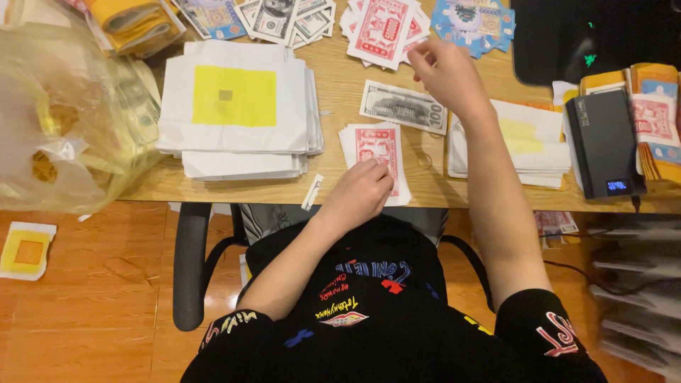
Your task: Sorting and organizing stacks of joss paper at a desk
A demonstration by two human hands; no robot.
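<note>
My left hand rests with curled fingers on the near edge of a small stack of red-and-white printed paper notes at the table's front. My right hand reaches across the table and pinches the edge of a fanned pile of the same red notes at the far side. A grey banknote-style sheet lies flat between the two piles, just below my right hand.
A thick stack of white sheets with a yellow square lies left. A plastic bag hangs off the left edge. Blue notes, grey notes, a dark box with a lit display and bundled notes fill the wooden table.
</note>
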